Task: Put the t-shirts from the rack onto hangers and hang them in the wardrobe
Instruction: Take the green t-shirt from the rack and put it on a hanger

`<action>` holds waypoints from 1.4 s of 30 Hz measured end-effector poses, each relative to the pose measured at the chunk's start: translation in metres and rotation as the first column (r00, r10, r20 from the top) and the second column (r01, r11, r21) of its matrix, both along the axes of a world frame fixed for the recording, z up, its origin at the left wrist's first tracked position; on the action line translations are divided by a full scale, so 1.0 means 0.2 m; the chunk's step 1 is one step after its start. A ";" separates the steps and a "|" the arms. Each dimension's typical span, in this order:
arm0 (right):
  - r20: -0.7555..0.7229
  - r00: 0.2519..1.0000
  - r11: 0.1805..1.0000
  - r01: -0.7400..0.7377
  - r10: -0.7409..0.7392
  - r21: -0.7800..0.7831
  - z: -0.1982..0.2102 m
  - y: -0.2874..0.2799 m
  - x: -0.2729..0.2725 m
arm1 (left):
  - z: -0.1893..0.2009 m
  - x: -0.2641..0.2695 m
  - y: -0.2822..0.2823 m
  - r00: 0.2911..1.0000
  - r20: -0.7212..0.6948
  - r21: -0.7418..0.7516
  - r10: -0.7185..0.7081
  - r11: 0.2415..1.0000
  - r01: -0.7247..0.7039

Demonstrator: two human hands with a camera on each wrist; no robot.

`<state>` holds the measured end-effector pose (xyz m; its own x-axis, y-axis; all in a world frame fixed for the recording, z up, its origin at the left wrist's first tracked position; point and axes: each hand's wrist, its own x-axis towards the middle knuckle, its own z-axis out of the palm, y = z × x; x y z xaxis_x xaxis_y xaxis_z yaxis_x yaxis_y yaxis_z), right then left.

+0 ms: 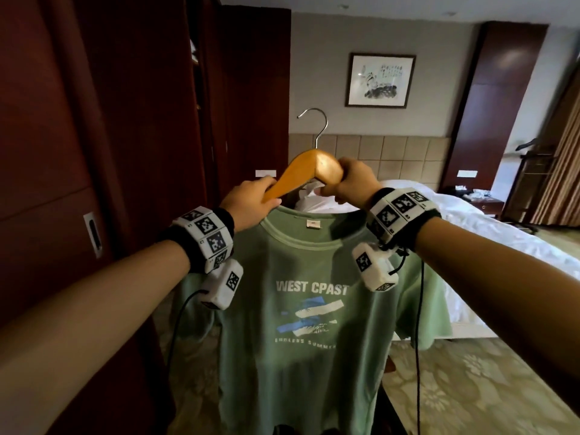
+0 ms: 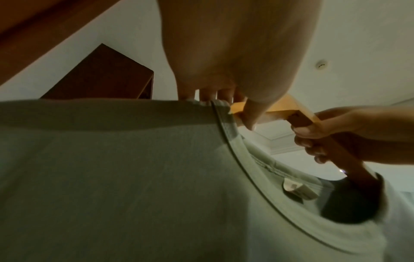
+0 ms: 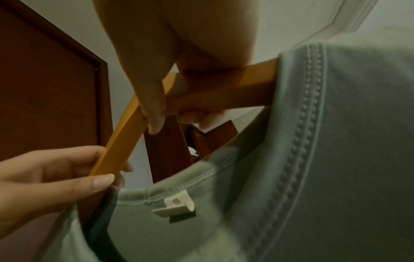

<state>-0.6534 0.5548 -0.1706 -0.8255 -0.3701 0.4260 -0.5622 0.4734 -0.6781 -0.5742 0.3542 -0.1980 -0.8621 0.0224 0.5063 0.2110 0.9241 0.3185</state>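
A green t-shirt (image 1: pixel 301 334) with "WEST CPAST" printed on its chest hangs in front of me on a wooden hanger (image 1: pixel 310 166) with a metal hook (image 1: pixel 317 124). Both hanger arms run down into the collar. My left hand (image 1: pixel 251 202) pinches the hanger's left arm where it enters the collar (image 2: pixel 226 124). My right hand (image 1: pixel 348 180) grips the hanger's right arm (image 3: pixel 224 95) just right of the centre. In the right wrist view the left hand (image 3: pixel 56 177) pinches the hanger's left arm (image 3: pixel 121 145) above the neck label (image 3: pixel 177 203).
Dark red wardrobe doors (image 1: pixel 94 136) stand close on my left, with an opening (image 1: pixel 196 73) further back. A bed with white sheets (image 1: pixel 470 221) lies behind the shirt to the right. A framed picture (image 1: pixel 380 80) hangs on the far wall. Patterned carpet (image 1: pixel 470 387) covers the floor.
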 end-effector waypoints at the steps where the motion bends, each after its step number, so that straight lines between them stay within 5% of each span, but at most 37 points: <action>1: 0.010 1.000 1.000 -0.010 0.010 0.010 -0.01 -0.02 0.02 | -0.02 0.01 -0.02 1.000 0.011 0.007 -0.002 1.000 0.002; 8: 0.200 0.954 0.970 -0.237 0.223 0.047 -0.05 -0.13 0.22 | -0.12 0.22 -0.15 0.999 0.027 0.040 0.032 0.999 -0.034; 19: 0.044 0.893 0.889 -0.451 0.449 0.080 0.03 -0.39 0.65 | -0.04 1.04 -0.28 0.948 -0.037 0.163 0.317 0.938 -0.307; 29: -0.016 0.759 0.754 -0.645 0.651 0.122 0.06 -0.80 1.30 | 0.13 2.04 -0.47 0.663 -0.135 0.212 0.736 0.675 -0.706; 38: -0.034 0.644 0.645 -0.763 0.764 0.036 0.22 -1.22 1.87 | 0.33 2.74 -0.78 0.417 -0.261 0.090 0.871 0.452 -0.887; 42: 0.004 0.570 0.570 -0.822 0.822 0.013 0.28 -1.43 2.16 | 0.48 3.07 -0.97 0.226 -0.366 -0.011 0.903 0.238 -0.971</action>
